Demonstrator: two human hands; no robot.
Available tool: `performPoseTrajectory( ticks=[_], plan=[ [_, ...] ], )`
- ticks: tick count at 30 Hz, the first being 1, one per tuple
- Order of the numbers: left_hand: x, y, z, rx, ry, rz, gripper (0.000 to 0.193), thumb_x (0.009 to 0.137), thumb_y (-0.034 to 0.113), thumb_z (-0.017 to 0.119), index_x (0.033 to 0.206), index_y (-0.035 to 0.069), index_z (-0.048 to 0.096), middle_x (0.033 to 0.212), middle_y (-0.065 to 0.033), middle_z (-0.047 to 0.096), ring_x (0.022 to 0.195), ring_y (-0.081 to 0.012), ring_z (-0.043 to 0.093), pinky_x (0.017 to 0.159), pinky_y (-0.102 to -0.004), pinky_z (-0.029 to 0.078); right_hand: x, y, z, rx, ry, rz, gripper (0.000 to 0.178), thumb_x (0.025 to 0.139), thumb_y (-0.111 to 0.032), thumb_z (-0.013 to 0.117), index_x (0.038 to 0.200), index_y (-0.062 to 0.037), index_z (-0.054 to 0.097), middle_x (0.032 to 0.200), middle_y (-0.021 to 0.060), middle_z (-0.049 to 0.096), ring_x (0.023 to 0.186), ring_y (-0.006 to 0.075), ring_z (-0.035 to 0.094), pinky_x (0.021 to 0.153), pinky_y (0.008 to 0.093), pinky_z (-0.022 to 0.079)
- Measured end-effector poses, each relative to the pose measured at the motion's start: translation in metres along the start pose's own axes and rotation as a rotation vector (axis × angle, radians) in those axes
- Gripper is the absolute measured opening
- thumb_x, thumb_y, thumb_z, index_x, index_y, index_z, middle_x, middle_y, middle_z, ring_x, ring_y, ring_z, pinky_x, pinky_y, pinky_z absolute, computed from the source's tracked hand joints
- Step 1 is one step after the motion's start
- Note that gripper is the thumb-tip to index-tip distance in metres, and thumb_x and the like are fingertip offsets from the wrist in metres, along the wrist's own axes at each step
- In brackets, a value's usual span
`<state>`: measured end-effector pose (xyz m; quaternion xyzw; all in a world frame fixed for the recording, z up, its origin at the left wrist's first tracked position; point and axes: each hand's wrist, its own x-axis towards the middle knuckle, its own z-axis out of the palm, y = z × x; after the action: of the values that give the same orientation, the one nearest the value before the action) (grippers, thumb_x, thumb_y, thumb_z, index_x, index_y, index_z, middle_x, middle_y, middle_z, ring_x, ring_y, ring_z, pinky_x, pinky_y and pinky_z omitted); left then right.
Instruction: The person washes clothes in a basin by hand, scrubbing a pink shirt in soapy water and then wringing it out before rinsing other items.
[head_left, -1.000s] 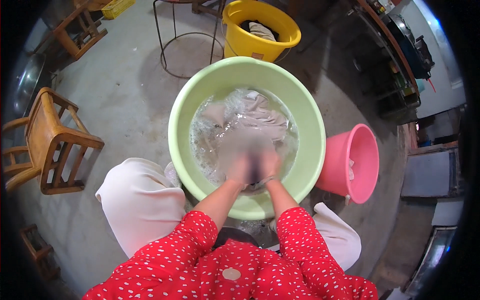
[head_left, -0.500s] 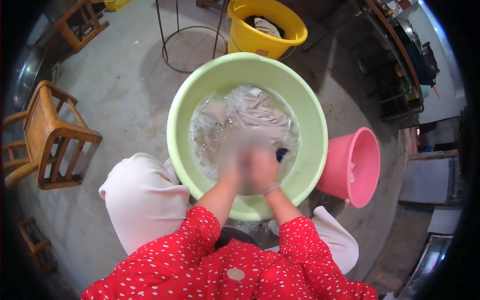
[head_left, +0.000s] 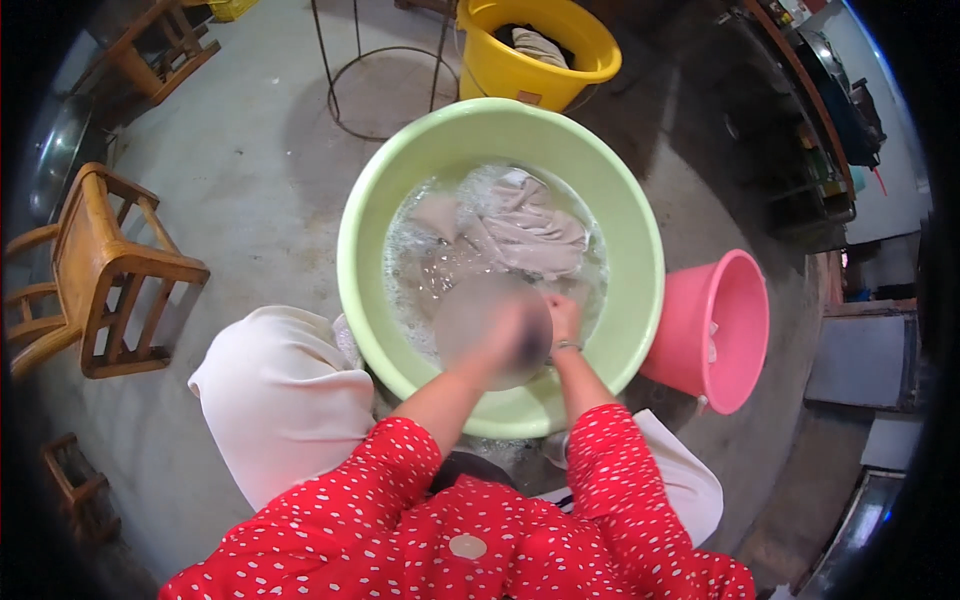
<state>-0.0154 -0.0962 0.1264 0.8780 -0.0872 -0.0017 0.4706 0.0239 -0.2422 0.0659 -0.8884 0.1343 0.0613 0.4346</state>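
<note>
A large light-green basin (head_left: 352, 240) of sudsy water stands between my knees. In it lies wet beige-pink cloth (head_left: 535, 235), bunched toward the far right side, with another fold showing at the left. My two hands are close together over the near part of the basin. A round blur covers my left hand (head_left: 490, 335) and hides its fingers. My right hand (head_left: 563, 318), with a band at the wrist, is curled closed at the blur's right edge. Beneath and between them shows a dark cloth (head_left: 532, 347), mostly smeared by the blur.
A pink bucket (head_left: 680, 325) with something pale inside stands right of the basin. Behind it is a yellow bucket (head_left: 520, 75) holding dark and striped cloth, beside a metal ring stand (head_left: 340, 110). A wooden chair (head_left: 100, 250) stands at the left.
My hands have drawn slightly apart, the right one moving right. The navy patch seen right of my right hand is gone from there; a dark patch now shows between the hands.
</note>
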Motion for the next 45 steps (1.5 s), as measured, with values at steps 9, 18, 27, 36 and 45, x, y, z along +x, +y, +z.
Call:
performPoseTrajectory(
  ticks=[9, 18, 27, 36, 45],
  plan=[
    [-0.022, -0.108, 0.056, 0.328, 0.067, -0.166, 0.035, 0.084, 0.014, 0.048, 0.117, 0.003, 0.045, 0.107, -0.0136, 0.052, 0.097, -0.0256, 0.051, 0.086, -0.0372, 0.040, 0.027, 0.078, 0.067, 0.028, -0.034, -0.233, 0.043, 0.078, -0.025, 0.063, 0.114, -0.0046, 0.051, 0.105, 0.0143, 0.057, 0.096, 0.0259, 0.054, 0.085, 0.0335, 0.042],
    [-0.031, -0.142, 0.096, 0.007, -0.024, -0.207, 0.031, 0.085, 0.016, 0.050, 0.113, 0.005, 0.048, 0.108, -0.0112, 0.050, 0.099, -0.0222, 0.049, 0.086, -0.0362, 0.039, 0.019, 0.100, 0.071, -0.108, 0.082, 0.172, 0.013, 0.070, -0.014, 0.060, 0.079, -0.0077, 0.066, 0.075, 0.0144, 0.063, 0.068, 0.0251, 0.060, 0.066, 0.0319, 0.046],
    [-0.023, -0.129, 0.084, -0.784, 0.232, -0.011, 0.032, 0.083, 0.037, 0.048, 0.097, 0.008, 0.053, 0.094, -0.0089, 0.054, 0.086, -0.0228, 0.053, 0.078, -0.0351, 0.044, -0.053, -0.052, 0.039, -0.309, -0.285, -0.701, 0.024, 0.067, -0.016, 0.056, 0.089, -0.0083, 0.062, 0.076, 0.0123, 0.061, 0.071, 0.0317, 0.057, 0.061, 0.0415, 0.043],
    [-0.015, -0.096, 0.051, -2.181, 0.104, -0.617, 0.038, 0.086, 0.037, 0.042, 0.106, 0.008, 0.055, 0.102, -0.0130, 0.058, 0.087, -0.0284, 0.055, 0.077, -0.0397, 0.045, -0.116, -0.091, 0.030, -0.271, -0.131, -0.819, 0.040, 0.063, -0.016, 0.060, 0.103, -0.0091, 0.057, 0.077, 0.0083, 0.049, 0.072, 0.0264, 0.052, 0.062, 0.0367, 0.040],
    [-0.007, -0.097, 0.073, -1.798, 0.051, -0.986, 0.029, 0.084, 0.032, 0.050, 0.098, 0.007, 0.057, 0.094, -0.0123, 0.060, 0.078, -0.0244, 0.058, 0.070, -0.0358, 0.048, -0.064, -0.071, 0.033, -0.201, 0.034, -0.463, 0.026, 0.074, -0.031, 0.062, 0.072, -0.0053, 0.060, 0.067, 0.0135, 0.061, 0.062, 0.0325, 0.059, 0.054, 0.0416, 0.046]
  ],
)
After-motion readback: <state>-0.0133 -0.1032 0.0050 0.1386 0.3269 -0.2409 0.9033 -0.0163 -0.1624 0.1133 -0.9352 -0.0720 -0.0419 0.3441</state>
